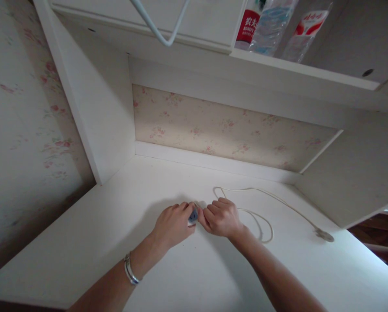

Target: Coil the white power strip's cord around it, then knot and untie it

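Observation:
My left hand (pixel 176 223) is closed around a small white socket block (pixel 193 216) with a blue-grey face and dark slots, likely the end of an extension cord. Most of the block is hidden by the fingers. Right beside it, my right hand (pixel 220 218) is curled into a fist, its thumb at the block's edge. A thin cream cord (pixel 268 194) shows between the hands and on the far side of the fist, and seems to run through it. The cord loops over the desk and ends at a plug (pixel 324 235) lying on the right.
Both hands are over a white desk (pixel 122 203) with a side panel at each end. Above it hang a cabinet (pixel 197 26) and an open shelf holding plastic bottles (pixel 272 28). A pale blue bent bar (pixel 161 37) juts out at the top. Flowered wallpaper (pixel 44 112) covers the left wall.

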`<state>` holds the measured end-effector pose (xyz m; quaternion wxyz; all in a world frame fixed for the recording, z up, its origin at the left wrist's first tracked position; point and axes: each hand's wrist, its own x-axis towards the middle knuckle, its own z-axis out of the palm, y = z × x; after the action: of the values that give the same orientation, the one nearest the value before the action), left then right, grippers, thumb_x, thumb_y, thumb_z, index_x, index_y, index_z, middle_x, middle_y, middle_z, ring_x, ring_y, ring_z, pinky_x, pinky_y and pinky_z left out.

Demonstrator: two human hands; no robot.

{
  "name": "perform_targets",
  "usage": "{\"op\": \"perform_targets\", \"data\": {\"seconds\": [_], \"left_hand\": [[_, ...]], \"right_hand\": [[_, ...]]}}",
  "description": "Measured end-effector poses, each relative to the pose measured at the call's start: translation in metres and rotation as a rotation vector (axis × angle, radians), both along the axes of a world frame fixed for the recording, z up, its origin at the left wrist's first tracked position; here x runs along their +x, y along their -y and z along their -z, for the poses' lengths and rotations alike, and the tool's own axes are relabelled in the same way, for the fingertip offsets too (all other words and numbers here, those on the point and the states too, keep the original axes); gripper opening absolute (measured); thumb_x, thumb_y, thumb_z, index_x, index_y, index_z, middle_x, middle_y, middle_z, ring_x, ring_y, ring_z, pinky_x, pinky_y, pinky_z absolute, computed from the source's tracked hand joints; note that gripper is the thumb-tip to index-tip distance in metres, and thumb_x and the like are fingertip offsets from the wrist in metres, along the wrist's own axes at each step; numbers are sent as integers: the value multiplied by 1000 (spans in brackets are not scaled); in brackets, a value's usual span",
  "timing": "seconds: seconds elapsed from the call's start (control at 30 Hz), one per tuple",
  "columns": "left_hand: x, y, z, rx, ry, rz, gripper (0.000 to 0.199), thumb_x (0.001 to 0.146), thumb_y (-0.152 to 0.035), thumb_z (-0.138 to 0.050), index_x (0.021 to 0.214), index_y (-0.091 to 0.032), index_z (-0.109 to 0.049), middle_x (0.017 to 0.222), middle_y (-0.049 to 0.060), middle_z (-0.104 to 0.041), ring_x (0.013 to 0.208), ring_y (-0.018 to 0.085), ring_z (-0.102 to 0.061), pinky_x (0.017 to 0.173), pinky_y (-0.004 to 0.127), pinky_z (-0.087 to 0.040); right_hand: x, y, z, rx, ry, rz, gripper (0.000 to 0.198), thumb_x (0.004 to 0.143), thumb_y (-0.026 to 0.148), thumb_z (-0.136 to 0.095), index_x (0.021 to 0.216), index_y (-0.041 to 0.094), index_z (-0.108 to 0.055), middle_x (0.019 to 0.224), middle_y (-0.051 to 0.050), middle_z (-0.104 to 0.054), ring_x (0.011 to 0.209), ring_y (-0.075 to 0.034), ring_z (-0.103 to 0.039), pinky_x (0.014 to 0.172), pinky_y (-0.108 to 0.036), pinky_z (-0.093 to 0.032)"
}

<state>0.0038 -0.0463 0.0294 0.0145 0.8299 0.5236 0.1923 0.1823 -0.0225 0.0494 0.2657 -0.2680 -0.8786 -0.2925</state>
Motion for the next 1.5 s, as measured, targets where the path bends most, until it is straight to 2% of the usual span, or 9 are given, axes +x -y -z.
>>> {"op": "perform_targets", "data": {"seconds": [0.27,0.5,0.67,0.83,0.9,1.0,1.17,1.3,1.5], "left_hand": [[-8,3,-7,-99,45,307,38,73,-34,-62,108,-24,-55,102,2,-66,93,24,-62,81,33,-47],[-10,16,-19,-138,138,448,34,66,-32,-66,97,-24,-56,91,-1,-67,83,20,-63,76,28,-46],[-13,19,-20,-138,201,420,40,65,-35,-66,102,-24,-55,91,0,-67,84,20,-63,76,28,-46],[-23,12,-23,-120,342,251,43,67,-39,-66,104,-23,-52,93,0,-67,80,18,-64,70,27,-48],[-24,7,-22,-82,374,152,43,68,-39,-65,105,-23,-50,95,1,-67,82,19,-64,71,27,-48],[-19,2,-20,-12,373,5,41,71,-38,-64,106,-23,-49,98,2,-67,86,21,-64,73,29,-48],[-2,1,-17,87,203,-180,26,77,-34,-59,99,-22,-50,86,5,-66,81,23,-64,70,31,-47],[7,2,-16,107,67,-189,18,79,-31,-57,93,-20,-51,86,7,-63,81,23,-63,71,31,-47],[14,7,-8,52,-24,-147,23,78,-31,-58,96,-19,-50,88,7,-62,78,24,-63,68,33,-47]], "right_hand": [[-6,-24,-18,-152,32,-82,40,88,26,-41,51,17,-51,46,1,-50,47,-10,-37,56,-30,-21],[-7,-44,-1,-391,-130,117,52,95,30,-29,51,16,-54,46,-2,-51,45,-9,-43,56,-27,-23],[1,-43,30,-540,-178,244,59,97,33,-20,57,15,-59,51,-4,-58,51,-10,-53,55,-24,-26],[26,-30,53,-599,-40,450,46,95,32,-29,67,17,-62,57,-5,-64,49,-13,-56,49,-26,-24],[32,-17,55,-578,34,481,37,93,31,-35,73,17,-63,61,-6,-66,51,-15,-58,49,-26,-22],[29,7,53,-498,113,508,38,95,30,-31,76,18,-61,60,-5,-66,48,-15,-58,48,-28,-18],[14,40,34,-327,125,432,36,95,33,-36,68,19,-56,51,-2,-59,43,-14,-52,49,-29,-14],[14,44,11,-175,107,317,35,92,29,-44,61,18,-53,49,-2,-56,44,-12,-50,51,-31,-16],[13,34,-17,-94,185,147,34,90,23,-48,57,17,-54,47,-2,-55,44,-11,-45,52,-32,-15]]}}
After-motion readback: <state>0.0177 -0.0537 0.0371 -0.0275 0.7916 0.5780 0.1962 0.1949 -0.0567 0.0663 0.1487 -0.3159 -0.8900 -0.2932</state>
